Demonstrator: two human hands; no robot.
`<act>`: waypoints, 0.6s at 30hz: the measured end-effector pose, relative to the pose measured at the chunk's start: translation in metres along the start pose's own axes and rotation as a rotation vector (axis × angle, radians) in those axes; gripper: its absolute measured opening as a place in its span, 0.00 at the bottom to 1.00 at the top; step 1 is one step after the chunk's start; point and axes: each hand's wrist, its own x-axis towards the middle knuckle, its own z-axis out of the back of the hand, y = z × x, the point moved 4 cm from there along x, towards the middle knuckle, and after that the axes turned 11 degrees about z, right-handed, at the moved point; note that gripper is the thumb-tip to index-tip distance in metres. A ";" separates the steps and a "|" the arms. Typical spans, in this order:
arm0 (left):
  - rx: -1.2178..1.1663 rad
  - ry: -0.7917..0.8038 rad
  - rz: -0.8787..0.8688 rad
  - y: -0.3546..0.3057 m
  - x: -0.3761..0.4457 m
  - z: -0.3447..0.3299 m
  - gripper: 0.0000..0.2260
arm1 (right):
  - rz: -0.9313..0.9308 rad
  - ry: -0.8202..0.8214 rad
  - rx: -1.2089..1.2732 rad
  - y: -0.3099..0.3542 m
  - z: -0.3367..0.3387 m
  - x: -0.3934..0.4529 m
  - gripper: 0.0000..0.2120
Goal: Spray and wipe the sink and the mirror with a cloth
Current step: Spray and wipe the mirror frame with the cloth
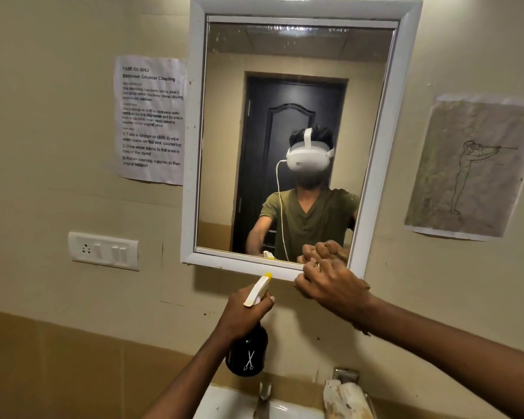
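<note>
At centre we see the white-framed mirror (pixel 297 140) on the beige wall. At 6 o'clock of the frame, our left hand (pixel 242 313) grasps a black spray bottle (pixel 248 355) by its white trigger head, yellow nozzle tilted up toward the glass. At 5 o'clock of the mirror, our right hand (pixel 330 282) rests on the lower frame corner, fingers curled; whether it holds a cloth we cannot tell. The sink (pixel 224 403) lies at 6 o'clock, its tap (pixel 263 394) beside a soap dish (pixel 345 394). A printed task sheet (pixel 150 119) hangs at 9 o'clock.
</note>
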 end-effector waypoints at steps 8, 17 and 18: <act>0.011 -0.001 0.017 -0.001 0.002 -0.008 0.10 | 0.006 0.053 0.071 0.002 0.004 0.024 0.06; 0.014 -0.017 0.010 0.005 -0.007 0.005 0.09 | 0.051 0.050 -0.016 0.012 0.006 0.030 0.06; 0.012 -0.016 0.011 0.006 -0.007 0.006 0.08 | 0.026 0.052 -0.005 0.013 0.006 0.036 0.06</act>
